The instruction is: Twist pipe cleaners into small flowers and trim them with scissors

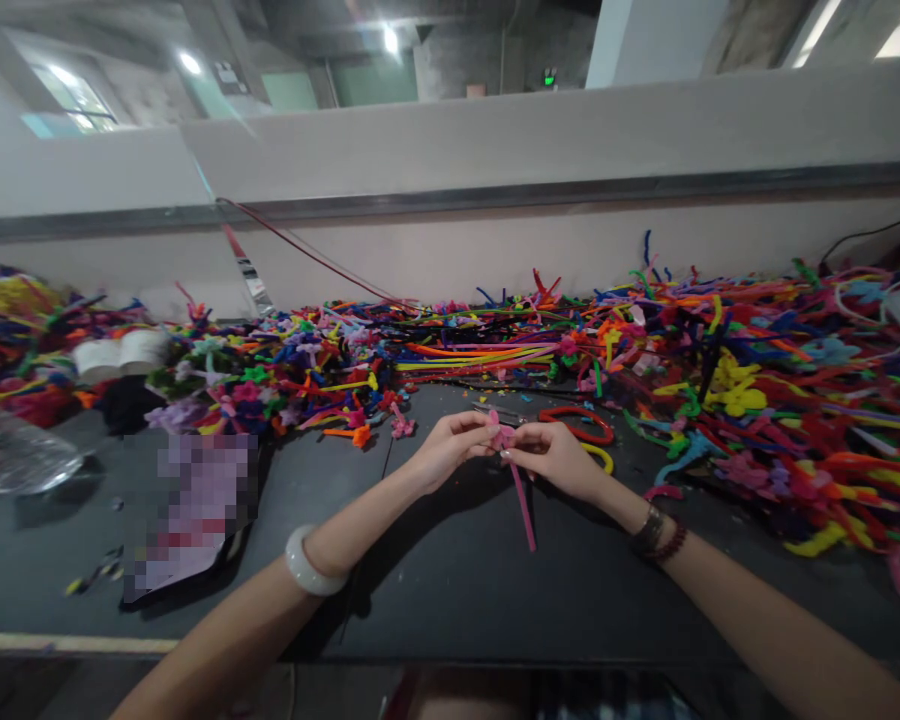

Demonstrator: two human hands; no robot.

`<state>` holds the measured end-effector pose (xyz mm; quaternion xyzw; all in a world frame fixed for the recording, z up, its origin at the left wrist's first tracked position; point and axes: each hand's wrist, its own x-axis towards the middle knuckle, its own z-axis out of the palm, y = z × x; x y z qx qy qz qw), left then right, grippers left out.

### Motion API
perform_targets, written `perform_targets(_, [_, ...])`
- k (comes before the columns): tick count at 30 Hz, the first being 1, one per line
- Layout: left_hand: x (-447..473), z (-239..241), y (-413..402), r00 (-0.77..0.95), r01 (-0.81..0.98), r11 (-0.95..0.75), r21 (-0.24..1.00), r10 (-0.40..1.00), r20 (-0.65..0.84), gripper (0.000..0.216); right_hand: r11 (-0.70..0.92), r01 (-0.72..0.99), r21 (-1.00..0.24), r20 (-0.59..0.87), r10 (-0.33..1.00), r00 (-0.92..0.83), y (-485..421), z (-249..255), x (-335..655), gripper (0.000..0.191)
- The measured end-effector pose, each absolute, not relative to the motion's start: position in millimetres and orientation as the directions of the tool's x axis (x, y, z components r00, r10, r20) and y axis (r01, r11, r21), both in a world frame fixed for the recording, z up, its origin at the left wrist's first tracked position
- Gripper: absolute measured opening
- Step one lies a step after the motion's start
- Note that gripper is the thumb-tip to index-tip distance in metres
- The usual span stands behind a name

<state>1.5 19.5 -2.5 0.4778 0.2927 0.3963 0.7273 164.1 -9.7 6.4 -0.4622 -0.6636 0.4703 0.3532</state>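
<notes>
Between my two hands, above the dark table (435, 600), is a pink pipe cleaner (523, 505) looped at its top into a small flower shape. My left hand (457, 445) pinches the looped part from the left with thumb and forefinger. From the other side my right hand (551, 457) pinches it too, fingertips close to the left ones. One straight end hangs down below the fingers. Just behind my right hand lie scissors with red handles (596, 425), partly hidden by it. A small pink pipe-cleaner flower (402, 424) rests on the table left of my left hand.
Heaped pipe cleaners (742, 390) in many colours cover the right side and back. Another pile (270, 370) spreads at the left, beside white rolls (120, 355). A phone with a blurred screen (195, 520) and a clear plastic package (19, 450) lie left. A low wall (450, 250) stands behind.
</notes>
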Motion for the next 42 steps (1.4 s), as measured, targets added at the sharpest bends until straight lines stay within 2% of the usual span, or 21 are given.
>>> perform_targets(3, [2, -2, 21, 0.474, -0.261, 0.15, 0.954, 0.881, -0.009, 0.016, 0.16, 0.282, -0.946, 0.056, 0.937, -0.344, -9, 5, 165, 0.017])
perform_targets(7, [0, -2, 23, 0.445, -0.211, 0.11, 0.971, 0.895, -0.005, 0.018, 0.321, 0.425, -0.846, 0.183, 0.925, -0.334, -10, 6, 166, 0.017])
perform_targets(12, [-1, -2, 23, 0.463, -0.172, 0.134, 0.976, 0.886, -0.04, 0.02, 0.491, 0.624, -0.608, 0.375, 0.87, -0.319, -8, 7, 170, 0.016])
perform_targets(16, [-2, 0, 22, 0.487, -0.146, 0.098, 0.984, 0.873, -0.015, 0.02, 0.585, 0.701, -0.408, 0.523, 0.779, -0.346, -6, 4, 176, 0.018])
perform_targets(19, [-4, 2, 21, 0.584, -0.072, 0.11, 0.991, 0.811, -0.047, 0.021, 0.625, 0.743, -0.239, 0.562, 0.713, -0.419, -6, 4, 182, 0.021])
perform_targets(23, [-5, 5, 18, 0.708, 0.101, 0.137, 0.985, 0.686, -0.168, 0.021, 0.688, 0.726, -0.004, 0.569, 0.598, -0.564, -9, 10, 186, 0.025])
perform_targets(26, [-3, 6, 14, 0.731, 0.16, 0.125, 0.979, 0.651, -0.203, 0.022, 0.727, 0.682, 0.074, 0.561, 0.536, -0.631, -11, 12, 184, 0.024])
perform_targets(29, [-1, 5, 13, 0.69, 0.113, 0.127, 0.985, 0.703, -0.17, 0.025, 0.71, 0.704, -0.015, 0.609, 0.565, -0.557, -11, 10, 180, 0.025])
perform_targets(33, [0, 1, 16, 0.627, -0.028, 0.13, 0.991, 0.774, -0.084, 0.025, 0.608, 0.713, -0.348, 0.697, 0.677, -0.237, -12, 8, 174, 0.019])
perform_targets(35, [-1, -1, 17, 0.604, -0.065, 0.117, 0.991, 0.795, -0.054, 0.025, 0.581, 0.64, -0.502, 0.639, 0.749, -0.178, -13, 8, 171, 0.013])
perform_targets(37, [-1, -2, 19, 0.587, -0.06, 0.088, 0.994, 0.809, -0.036, 0.026, 0.529, 0.574, -0.625, 0.512, 0.833, -0.21, -13, 9, 168, 0.011])
perform_targets(39, [0, -3, 19, 0.588, -0.025, 0.048, 0.999, 0.808, -0.024, 0.027, 0.461, 0.537, -0.707, 0.39, 0.887, -0.247, -12, 10, 167, 0.013])
perform_targets(42, [0, -3, 20, 0.582, 0.014, -0.004, 1.0, 0.813, -0.005, 0.028, 0.376, 0.498, -0.782, 0.299, 0.926, -0.229, -10, 11, 167, 0.018])
